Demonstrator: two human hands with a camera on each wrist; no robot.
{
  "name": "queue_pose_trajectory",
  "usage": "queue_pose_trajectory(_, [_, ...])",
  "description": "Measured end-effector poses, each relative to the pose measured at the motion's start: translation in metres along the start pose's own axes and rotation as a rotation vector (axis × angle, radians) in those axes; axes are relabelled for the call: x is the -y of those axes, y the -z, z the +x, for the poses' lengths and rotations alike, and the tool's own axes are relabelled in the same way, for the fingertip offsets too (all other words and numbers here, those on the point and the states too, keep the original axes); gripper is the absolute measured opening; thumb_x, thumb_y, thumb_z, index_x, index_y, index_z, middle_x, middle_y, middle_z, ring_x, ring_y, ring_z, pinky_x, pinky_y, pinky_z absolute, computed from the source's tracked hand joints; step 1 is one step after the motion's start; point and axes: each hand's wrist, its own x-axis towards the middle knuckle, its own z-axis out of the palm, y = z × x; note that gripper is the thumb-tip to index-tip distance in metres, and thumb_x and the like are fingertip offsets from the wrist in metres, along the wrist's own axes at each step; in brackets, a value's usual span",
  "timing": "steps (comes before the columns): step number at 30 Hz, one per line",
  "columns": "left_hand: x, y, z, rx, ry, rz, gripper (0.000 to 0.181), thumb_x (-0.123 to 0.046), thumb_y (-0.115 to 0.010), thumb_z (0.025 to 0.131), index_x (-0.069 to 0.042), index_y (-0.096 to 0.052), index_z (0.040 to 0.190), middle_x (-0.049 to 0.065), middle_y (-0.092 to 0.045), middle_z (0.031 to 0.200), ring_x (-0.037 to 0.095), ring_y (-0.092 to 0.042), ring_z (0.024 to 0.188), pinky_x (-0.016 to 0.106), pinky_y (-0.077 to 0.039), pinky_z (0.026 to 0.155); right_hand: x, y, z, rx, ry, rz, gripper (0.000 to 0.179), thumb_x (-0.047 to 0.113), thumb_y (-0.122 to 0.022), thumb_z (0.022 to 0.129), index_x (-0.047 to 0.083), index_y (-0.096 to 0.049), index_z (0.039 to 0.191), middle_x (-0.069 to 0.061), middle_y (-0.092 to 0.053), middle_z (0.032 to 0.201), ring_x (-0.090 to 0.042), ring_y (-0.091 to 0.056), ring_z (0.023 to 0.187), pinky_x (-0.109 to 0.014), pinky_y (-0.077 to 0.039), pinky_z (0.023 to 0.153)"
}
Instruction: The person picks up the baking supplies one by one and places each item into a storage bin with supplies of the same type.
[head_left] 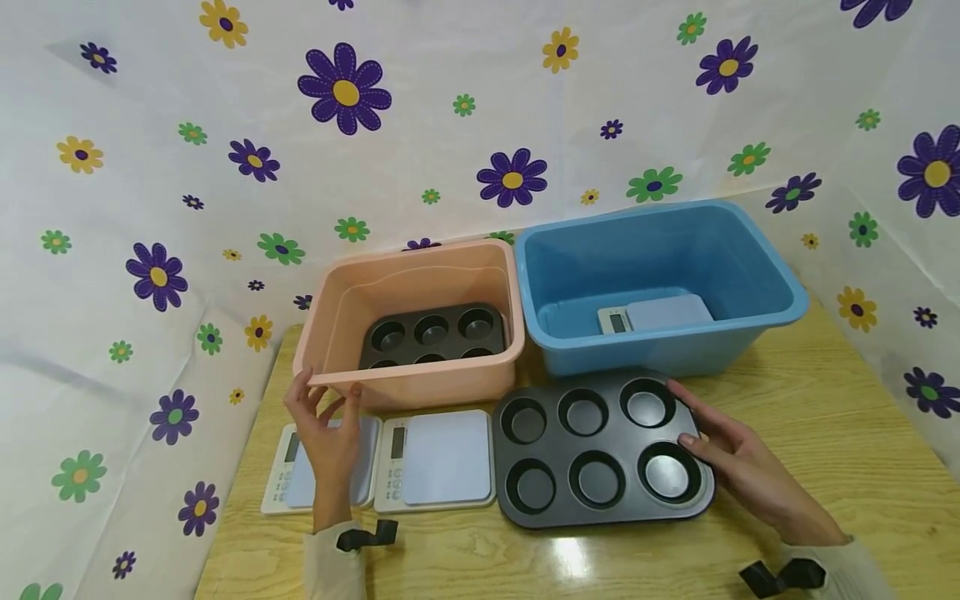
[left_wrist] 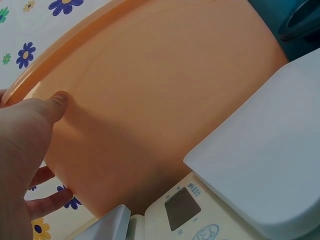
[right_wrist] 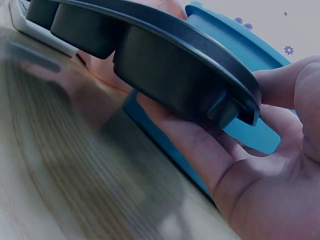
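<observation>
My left hand [head_left: 327, 442] holds the near left rim of the peach plastic bin [head_left: 435, 388]. In the left wrist view its thumb [left_wrist: 59, 102] presses the bin's outer wall, and two lower fingers stand off it. My right hand [head_left: 750, 471] grips the right end of a dark six-cup muffin pan [head_left: 553, 437], thumb above and fingers underneath. Seen from the right wrist, the pan [right_wrist: 165, 70] is raised over the wooden table. Another dark muffin pan [head_left: 454, 335] lies inside the peach bin, its near part hidden by the front wall.
Two white kitchen scales, one [head_left: 446, 458] beside the held pan and one [head_left: 281, 479] under my left forearm, sit before the peach bin. A blue bin [head_left: 637, 354] stands at back right with a scale [head_left: 667, 312] inside. Flowered sheeting [head_left: 420, 167] hangs behind the table [head_left: 840, 417].
</observation>
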Motion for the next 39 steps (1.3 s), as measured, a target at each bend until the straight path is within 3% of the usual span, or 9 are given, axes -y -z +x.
queue_pose_trajectory(7, [0.002, -0.001, 0.001, -0.003, 0.000, -0.023, 0.076, -0.002, -0.079, 0.098, -0.010, -0.037, 0.160, 0.008, -0.044, 0.168, 0.015, -0.058, 0.135, 0.019, -0.058, 0.103, 0.011, -0.001, -0.003, 0.035, 0.031, 0.025, 0.070, 0.002, -0.048, 0.115, 0.020, -0.018, 0.177, 0.024, -0.029, 0.171, 0.005, -0.061, 0.135, -0.027, -0.064, 0.101])
queue_pose_trajectory(14, [0.001, 0.000, 0.000, -0.004, 0.008, 0.003, 0.078, -0.002, -0.081, 0.096, -0.011, -0.037, 0.160, 0.009, -0.045, 0.167, 0.017, -0.059, 0.133, 0.018, -0.058, 0.102, 0.027, 0.003, -0.005, 0.119, 0.103, 0.025, 0.071, -0.004, -0.042, 0.115, 0.017, -0.014, 0.177, 0.029, -0.028, 0.171, -0.002, -0.065, 0.137, -0.032, -0.065, 0.101])
queue_pose_trajectory(20, [0.002, 0.000, 0.001, -0.016, 0.004, -0.016, 0.075, -0.003, -0.079, 0.098, -0.011, -0.037, 0.160, 0.007, -0.045, 0.168, 0.018, -0.058, 0.135, 0.021, -0.058, 0.103, 0.041, 0.007, -0.006, 0.131, 0.141, 0.006, 0.072, -0.008, -0.042, 0.113, 0.014, -0.015, 0.177, 0.030, -0.028, 0.173, 0.000, -0.063, 0.139, -0.031, -0.065, 0.101])
queue_pose_trajectory(32, [0.008, 0.000, 0.000, -0.030, -0.041, -0.061, 0.077, 0.006, -0.079, 0.094, -0.004, -0.039, 0.158, 0.013, -0.047, 0.163, 0.010, -0.059, 0.130, 0.017, -0.059, 0.099, 0.059, 0.008, -0.003, 0.193, 0.215, 0.110, 0.074, -0.014, -0.035, 0.112, 0.011, -0.010, 0.177, 0.013, -0.023, 0.177, -0.011, -0.067, 0.137, -0.036, -0.066, 0.099])
queue_pose_trajectory(39, [0.010, 0.000, 0.002, -0.024, -0.042, -0.054, 0.077, 0.003, -0.080, 0.095, -0.007, -0.038, 0.159, 0.011, -0.048, 0.163, 0.009, -0.059, 0.132, 0.016, -0.058, 0.100, 0.073, 0.006, 0.001, 0.234, 0.258, 0.180, 0.076, -0.015, -0.030, 0.112, 0.013, -0.005, 0.177, 0.001, -0.044, 0.170, -0.019, -0.072, 0.132, -0.042, -0.068, 0.095])
